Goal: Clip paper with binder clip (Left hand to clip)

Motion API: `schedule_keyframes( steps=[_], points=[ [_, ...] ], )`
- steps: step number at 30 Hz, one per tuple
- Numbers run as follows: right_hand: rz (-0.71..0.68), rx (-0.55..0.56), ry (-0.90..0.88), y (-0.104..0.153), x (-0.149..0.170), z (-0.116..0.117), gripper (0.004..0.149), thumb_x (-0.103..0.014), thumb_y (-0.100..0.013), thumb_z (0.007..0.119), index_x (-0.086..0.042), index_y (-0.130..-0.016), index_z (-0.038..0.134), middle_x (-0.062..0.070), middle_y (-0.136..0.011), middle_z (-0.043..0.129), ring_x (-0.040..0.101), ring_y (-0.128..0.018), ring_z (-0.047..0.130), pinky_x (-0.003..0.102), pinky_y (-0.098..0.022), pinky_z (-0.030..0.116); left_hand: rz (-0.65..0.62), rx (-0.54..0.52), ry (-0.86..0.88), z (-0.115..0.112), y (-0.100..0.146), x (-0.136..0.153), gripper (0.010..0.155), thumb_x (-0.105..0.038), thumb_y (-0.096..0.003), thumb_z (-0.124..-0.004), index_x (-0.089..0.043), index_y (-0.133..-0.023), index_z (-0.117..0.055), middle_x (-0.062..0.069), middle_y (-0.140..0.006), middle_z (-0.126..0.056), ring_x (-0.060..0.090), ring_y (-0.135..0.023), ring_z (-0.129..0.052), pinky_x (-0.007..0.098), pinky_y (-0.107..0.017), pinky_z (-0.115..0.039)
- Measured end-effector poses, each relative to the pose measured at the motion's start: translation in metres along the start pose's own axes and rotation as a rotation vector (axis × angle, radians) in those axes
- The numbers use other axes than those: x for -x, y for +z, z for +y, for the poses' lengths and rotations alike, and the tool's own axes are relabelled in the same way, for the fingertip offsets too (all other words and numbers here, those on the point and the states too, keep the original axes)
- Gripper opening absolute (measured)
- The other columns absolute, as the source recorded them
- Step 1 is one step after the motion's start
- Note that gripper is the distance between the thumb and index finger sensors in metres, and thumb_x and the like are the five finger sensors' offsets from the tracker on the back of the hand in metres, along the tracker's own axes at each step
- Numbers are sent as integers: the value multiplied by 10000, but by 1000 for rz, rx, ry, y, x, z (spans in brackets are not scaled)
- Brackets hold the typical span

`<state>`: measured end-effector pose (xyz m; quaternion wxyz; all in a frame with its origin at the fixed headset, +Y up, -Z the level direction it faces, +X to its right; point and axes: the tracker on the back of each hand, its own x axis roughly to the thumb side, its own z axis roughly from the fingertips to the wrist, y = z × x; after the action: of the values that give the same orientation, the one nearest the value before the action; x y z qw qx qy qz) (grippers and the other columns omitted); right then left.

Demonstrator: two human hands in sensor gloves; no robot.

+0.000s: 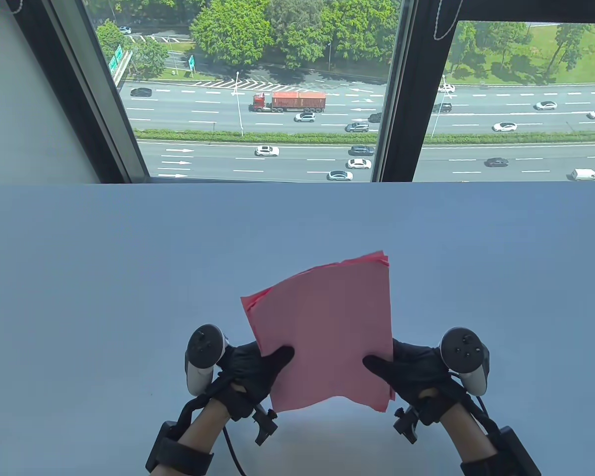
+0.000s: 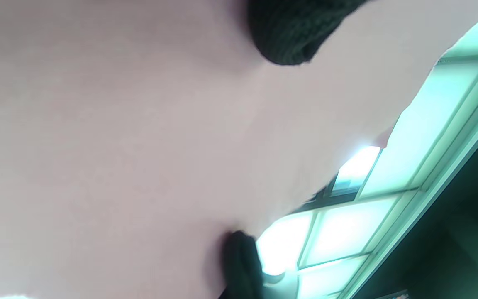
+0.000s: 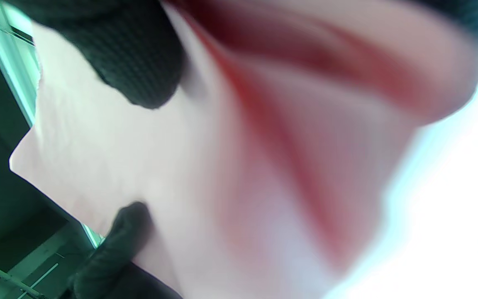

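Table view: we grip the pink paper stack (image 1: 325,332) — left hand (image 1: 250,372) on its left edge, right hand (image 1: 414,369) on its right — raised above the surface (image 1: 104,277).

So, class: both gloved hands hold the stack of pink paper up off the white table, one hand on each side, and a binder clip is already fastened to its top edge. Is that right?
Not quite. The left hand and right hand do hold the pink paper up off the white table, one on each side, but the table view shows no binder clip on its top edge.
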<state>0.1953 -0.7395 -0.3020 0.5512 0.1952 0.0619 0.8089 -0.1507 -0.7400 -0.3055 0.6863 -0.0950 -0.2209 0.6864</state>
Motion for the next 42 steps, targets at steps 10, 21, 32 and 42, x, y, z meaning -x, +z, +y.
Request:
schedule_keyframes(
  steps=[10, 21, 32, 42],
  points=[
    [20, -44, -68, -3, 7, 5, 714, -567, -448, 840, -86, -970, 759, 181, -771, 964, 421, -525, 1031, 517, -349, 860, -46, -116, 211, 17, 5, -5, 510, -326, -478, -733, -298, -983, -799, 69, -855, -977, 319, -635, -1059, 462, -427, -893],
    [-14, -97, -119, -3, 1, 24, 679, -568, -462, 792, -105, -958, 783, 176, -796, 955, 447, -545, 1016, 544, -361, 845, -69, -64, 352, 0, 5, -5, 517, -337, -491, -721, -308, -1006, -761, 58, -897, -945, 317, -705, -1030, 462, -480, -882],
    [-123, 64, -311, 0, -9, 19, 503, -348, -468, 805, -218, -954, 772, 72, -807, 973, 361, -553, 1048, 495, -380, 867, -11, -6, 241, -16, 3, 4, 533, -364, -501, -714, -329, -1032, -724, 57, -938, -920, 319, -770, -998, 477, -534, -859],
    [-102, 125, -338, 3, -6, -2, 454, -289, -451, 821, -165, -886, 860, 90, -673, 1038, 314, -448, 1086, 449, -320, 897, -22, -76, 118, 4, 5, 0, 561, -443, -492, -754, -313, -1037, -732, 79, -943, -908, 345, -758, -987, 500, -531, -833]
  ],
)
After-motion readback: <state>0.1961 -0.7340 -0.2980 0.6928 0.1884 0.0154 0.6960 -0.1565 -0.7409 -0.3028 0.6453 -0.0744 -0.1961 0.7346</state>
